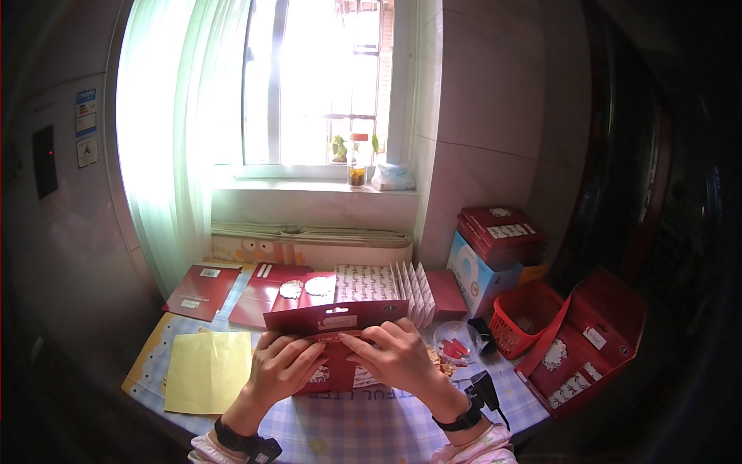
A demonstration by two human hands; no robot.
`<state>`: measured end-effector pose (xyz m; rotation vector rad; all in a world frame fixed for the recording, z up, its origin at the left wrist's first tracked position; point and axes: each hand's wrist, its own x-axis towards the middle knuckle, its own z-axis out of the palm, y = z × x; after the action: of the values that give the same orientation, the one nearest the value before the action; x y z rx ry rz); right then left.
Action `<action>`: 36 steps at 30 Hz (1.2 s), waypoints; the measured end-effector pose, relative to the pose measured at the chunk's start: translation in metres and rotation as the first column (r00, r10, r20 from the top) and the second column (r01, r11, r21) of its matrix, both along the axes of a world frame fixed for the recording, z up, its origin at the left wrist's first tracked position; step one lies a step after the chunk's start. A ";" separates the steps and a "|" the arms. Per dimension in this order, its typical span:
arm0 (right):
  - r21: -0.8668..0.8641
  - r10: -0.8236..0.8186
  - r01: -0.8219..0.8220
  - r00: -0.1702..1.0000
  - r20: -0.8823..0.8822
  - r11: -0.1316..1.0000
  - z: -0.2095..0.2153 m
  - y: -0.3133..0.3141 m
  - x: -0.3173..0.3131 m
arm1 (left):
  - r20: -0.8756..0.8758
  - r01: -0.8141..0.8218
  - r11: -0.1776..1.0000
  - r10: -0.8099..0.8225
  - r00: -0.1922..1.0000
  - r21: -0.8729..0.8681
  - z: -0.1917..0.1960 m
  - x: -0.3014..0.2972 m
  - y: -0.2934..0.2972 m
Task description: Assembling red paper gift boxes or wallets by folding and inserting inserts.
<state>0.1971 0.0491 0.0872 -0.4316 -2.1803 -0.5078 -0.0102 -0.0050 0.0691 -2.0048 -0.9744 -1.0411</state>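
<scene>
A dark red cardboard package (340,311) with a hang hole in its raised top flap stands on the table in front of me. My left hand (284,363) grips its left side, fingers bent along the fold below the flap. On the other side my right hand (394,356) holds the same fold, its fingertips close to those of the left. White printed patches show on the lower panel between my hands, partly covered by them. Just behind the package stand several white patterned cards (367,283) and flat dark red sleeves (270,294).
A yellow paper sheet (207,373) lies at the left, near a flat red package (202,291). To the right are a clear round container (454,342) with red pieces, a red basket (529,317), a blue box (475,267), stacked red packages (502,232) and an opened red box (583,344).
</scene>
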 end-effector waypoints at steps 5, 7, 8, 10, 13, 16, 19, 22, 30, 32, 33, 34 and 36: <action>-0.035 0.019 -0.019 1.000 0.000 0.999 0.003 -0.001 0.001 | -0.002 -0.030 1.000 0.030 1.000 0.007 -0.001 0.002 -0.003; -0.029 0.051 -0.051 0.999 -0.008 0.998 0.005 0.005 0.009 | -0.002 -0.038 0.999 0.038 0.999 0.007 -0.001 0.002 -0.002; -0.024 0.085 -0.085 0.996 -0.014 0.996 0.005 0.010 0.015 | -0.004 -0.046 0.999 0.047 0.999 0.013 0.000 0.002 -0.003; -0.022 0.147 -0.148 0.988 -0.042 0.989 0.000 0.023 0.023 | -0.007 -0.051 0.999 0.051 0.999 0.020 0.001 0.004 -0.004; -0.110 0.246 -0.253 0.967 -0.067 0.961 0.000 0.026 0.028 | -0.029 -0.061 0.998 0.062 0.998 0.019 0.001 0.006 -0.004; -0.084 0.218 -0.218 0.976 -0.016 0.972 0.004 0.022 0.027 | -0.022 -0.059 0.998 0.060 0.998 0.028 0.002 0.005 -0.004; -0.064 0.189 -0.189 0.982 -0.012 0.980 0.008 0.018 0.027 | -0.034 -0.062 0.998 0.063 0.997 0.022 0.003 0.003 -0.003; -0.081 0.150 -0.151 0.989 -0.013 0.985 0.010 0.013 0.025 | -0.046 -0.075 0.997 0.075 0.996 0.006 0.003 0.004 -0.002; -0.093 0.119 -0.115 0.992 0.040 0.989 0.005 0.017 0.026 | -0.043 -0.110 0.994 0.110 0.993 -0.010 0.004 0.007 -0.007; -0.093 0.114 -0.110 0.992 0.047 0.990 0.004 0.016 0.026 | -0.025 -0.100 0.995 0.100 0.995 -0.030 0.002 0.008 -0.009; -0.094 0.112 -0.108 0.993 0.038 0.990 0.004 0.016 0.026 | -0.004 -0.093 0.994 0.093 0.996 -0.053 0.000 0.009 -0.009; -0.096 0.110 -0.107 0.994 0.028 0.990 0.003 0.016 0.026 | -0.004 -0.095 0.994 0.095 0.995 -0.053 -0.001 0.009 -0.009; -0.059 0.064 -0.063 0.998 0.010 0.996 0.007 0.012 0.027 | -0.002 -0.110 0.992 0.110 0.994 -0.055 -0.002 0.007 -0.009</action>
<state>0.2237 0.0610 0.0942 -0.3904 -2.2171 -0.4132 -0.0027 -0.0142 0.0673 -1.9704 -1.1116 -0.9652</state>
